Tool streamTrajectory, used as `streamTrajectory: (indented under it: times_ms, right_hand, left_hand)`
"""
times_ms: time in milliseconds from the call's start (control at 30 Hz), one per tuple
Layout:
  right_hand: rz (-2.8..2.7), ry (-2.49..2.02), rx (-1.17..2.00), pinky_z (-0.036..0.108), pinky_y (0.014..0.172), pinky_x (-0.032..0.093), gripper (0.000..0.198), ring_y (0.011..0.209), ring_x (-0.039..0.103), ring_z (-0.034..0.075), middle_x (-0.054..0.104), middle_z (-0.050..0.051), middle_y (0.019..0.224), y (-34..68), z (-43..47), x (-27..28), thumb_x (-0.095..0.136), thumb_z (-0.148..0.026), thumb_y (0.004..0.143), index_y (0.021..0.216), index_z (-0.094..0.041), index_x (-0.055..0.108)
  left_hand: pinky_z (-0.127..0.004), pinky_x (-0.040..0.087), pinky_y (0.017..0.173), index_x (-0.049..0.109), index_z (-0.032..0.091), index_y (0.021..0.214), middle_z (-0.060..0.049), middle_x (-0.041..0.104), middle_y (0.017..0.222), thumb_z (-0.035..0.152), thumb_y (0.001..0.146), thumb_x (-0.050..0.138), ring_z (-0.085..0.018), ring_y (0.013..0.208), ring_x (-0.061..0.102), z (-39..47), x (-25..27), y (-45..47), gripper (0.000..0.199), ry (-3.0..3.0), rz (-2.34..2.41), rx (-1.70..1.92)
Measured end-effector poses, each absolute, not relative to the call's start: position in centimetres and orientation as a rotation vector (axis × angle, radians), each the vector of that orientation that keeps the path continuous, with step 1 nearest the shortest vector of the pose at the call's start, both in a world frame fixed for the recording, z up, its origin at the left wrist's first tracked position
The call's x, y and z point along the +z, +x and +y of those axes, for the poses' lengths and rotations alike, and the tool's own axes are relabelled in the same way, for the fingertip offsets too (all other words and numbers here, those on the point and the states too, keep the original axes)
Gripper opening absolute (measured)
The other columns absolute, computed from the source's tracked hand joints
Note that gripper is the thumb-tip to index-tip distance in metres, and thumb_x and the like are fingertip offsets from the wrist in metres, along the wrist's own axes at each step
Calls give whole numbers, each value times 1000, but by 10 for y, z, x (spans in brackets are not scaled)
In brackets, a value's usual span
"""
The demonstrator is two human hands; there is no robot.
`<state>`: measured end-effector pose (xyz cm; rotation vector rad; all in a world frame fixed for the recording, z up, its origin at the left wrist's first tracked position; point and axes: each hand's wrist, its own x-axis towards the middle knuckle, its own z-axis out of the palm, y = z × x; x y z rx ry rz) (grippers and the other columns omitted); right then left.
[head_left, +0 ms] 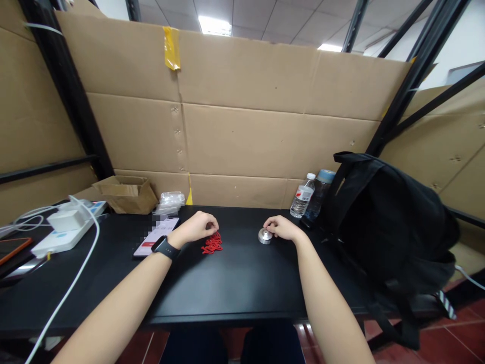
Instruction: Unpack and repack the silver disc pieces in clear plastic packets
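Note:
My left hand (199, 226), with a dark smartwatch (165, 247) on its wrist, is closed in a pinch at the top edge of a small heap of red cord loops (212, 244). Its fingertips meet the red strands; how much they grip is too small to see. To the right, a round silver metal piece with a small hole or knob in its top (264, 236) sits on the black table (242, 288). My right hand (281, 227) has its thumb and fingers closed on that piece's far right rim.
Left of my hands lie a lit phone (157, 236), a power strip (68, 235) with white cables, a brown paper bag (129, 194) and clear plastic packets (170, 202). At right stand a water bottle (302, 196), a blue-lidded bottle (322, 192) and a black backpack (386, 227). Cardboard (242, 136) walls the back.

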<state>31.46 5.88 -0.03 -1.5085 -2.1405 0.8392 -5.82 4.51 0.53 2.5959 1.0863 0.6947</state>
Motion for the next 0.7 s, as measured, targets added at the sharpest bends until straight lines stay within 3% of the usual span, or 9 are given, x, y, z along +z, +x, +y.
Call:
streamTrajectory:
  times_ms: [167, 233, 300, 433, 700]
  right_hand:
    - [-2189, -1520, 802, 23, 60, 44, 19, 62, 63, 14, 74, 4, 73, 314, 53, 4, 64, -31, 88, 93, -16, 75]
    - [-2214, -1501, 812, 24, 62, 46, 28, 67, 66, 16, 76, 5, 78, 313, 51, 5, 66, -41, 88, 97, -16, 75]
    - [-2253, -1524, 772, 25, 66, 47, 39, 73, 68, 17, 77, 5, 86, 310, 49, 4, 75, -47, 80, 105, -17, 75]
    - [-2357, -1550, 634, 27, 75, 50, 62, 84, 69, 20, 75, 6, 101, 304, 50, 0, 91, -38, 59, 115, -18, 74]
    - [-2432, -1524, 550, 28, 82, 52, 54, 90, 72, 22, 77, 6, 102, 295, 50, -4, 84, -24, 60, 113, -20, 77]
  left_hand:
    - [-20, 50, 72, 77, 17, 84, -2, 77, 82, 15, 82, 63, -13, 72, 71, 47, 4, -60, 14, 2608, 1060, 697]
    - [-21, 51, 74, 76, 17, 85, -3, 77, 85, 16, 83, 63, -14, 76, 71, 47, 3, -60, 14, 2615, 1059, 719]
    - [-21, 51, 75, 76, 17, 85, -4, 78, 88, 17, 83, 63, -15, 78, 72, 48, 3, -60, 14, 2607, 1066, 734]
    - [-21, 51, 74, 76, 17, 86, -4, 77, 86, 18, 83, 63, -15, 76, 71, 48, 2, -61, 14, 2590, 1069, 728]
    - [-21, 48, 72, 76, 18, 84, -2, 76, 81, 18, 82, 62, -14, 73, 68, 46, 6, -62, 14, 2612, 1036, 661]
